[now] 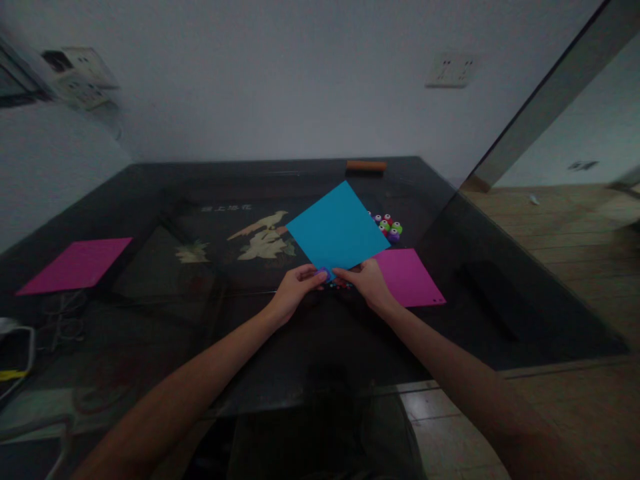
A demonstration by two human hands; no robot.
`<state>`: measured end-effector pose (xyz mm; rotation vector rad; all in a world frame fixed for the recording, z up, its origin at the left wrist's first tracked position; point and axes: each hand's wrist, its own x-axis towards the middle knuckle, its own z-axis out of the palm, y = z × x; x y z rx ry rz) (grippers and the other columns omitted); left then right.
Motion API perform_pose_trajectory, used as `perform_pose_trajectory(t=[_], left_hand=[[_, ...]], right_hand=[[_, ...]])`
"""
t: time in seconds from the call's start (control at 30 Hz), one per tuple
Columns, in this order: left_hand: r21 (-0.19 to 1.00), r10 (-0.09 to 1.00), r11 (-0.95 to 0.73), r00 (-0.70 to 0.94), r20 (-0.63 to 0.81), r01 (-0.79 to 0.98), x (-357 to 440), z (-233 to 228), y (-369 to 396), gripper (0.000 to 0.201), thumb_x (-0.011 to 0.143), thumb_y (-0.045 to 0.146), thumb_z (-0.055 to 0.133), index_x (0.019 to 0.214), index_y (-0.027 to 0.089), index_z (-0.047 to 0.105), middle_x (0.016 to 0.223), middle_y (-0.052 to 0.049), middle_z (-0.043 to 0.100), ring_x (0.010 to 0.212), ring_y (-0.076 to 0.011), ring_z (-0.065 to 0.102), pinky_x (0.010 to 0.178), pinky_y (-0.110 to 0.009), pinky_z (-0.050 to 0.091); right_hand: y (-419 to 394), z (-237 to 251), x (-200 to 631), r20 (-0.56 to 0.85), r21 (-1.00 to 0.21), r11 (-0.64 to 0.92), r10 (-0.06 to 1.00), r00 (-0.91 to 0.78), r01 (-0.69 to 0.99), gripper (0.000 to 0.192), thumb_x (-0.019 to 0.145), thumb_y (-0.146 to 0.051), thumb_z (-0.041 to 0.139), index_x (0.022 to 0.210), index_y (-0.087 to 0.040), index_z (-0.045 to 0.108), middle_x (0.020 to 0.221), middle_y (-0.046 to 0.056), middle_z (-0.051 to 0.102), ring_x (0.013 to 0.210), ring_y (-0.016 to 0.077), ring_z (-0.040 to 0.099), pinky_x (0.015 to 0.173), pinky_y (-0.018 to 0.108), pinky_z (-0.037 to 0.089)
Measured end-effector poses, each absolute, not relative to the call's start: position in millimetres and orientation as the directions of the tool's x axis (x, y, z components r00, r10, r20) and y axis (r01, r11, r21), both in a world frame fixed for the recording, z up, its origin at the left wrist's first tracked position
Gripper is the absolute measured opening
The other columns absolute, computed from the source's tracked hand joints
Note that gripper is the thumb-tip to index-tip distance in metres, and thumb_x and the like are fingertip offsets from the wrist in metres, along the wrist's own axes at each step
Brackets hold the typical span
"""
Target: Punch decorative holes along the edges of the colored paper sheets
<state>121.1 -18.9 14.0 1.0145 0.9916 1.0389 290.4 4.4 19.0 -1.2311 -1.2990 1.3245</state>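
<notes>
A blue square sheet of paper is held up like a diamond above the dark glass table. My left hand pinches its near corner from the left, together with a small purple object that I cannot make out. My right hand grips the same corner from the right. Small coloured bits show under my fingers. A magenta sheet lies flat just right of my right hand.
Several small colourful round punches cluster behind the blue sheet. A second magenta sheet lies at the far left. An orange stick rests at the table's back edge. Scissors and clutter sit near left.
</notes>
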Motion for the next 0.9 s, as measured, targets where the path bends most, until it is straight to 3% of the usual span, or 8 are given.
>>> perform_pose_trajectory(t=[0.9], left_hand=[[0.960, 0.961, 0.190, 0.240, -0.139, -0.206, 120.2, 10.2, -17.6, 0.027, 0.071, 0.032, 0.071, 0.090, 0.014, 0.071, 0.087, -0.008, 0.071, 0.082, -0.0179, 0.061, 0.078, -0.030, 0.044]], right_hand=[[1.9, 21.9, 291.8, -0.049, -0.992, -0.038, 0.995, -0.092, 0.122, 0.024, 0.058, -0.035, 0.074, 0.064, -0.015, 0.062, 0.059, 0.006, 0.068, 0.054, 0.0199, 0.064, 0.054, 0.030, 0.049]])
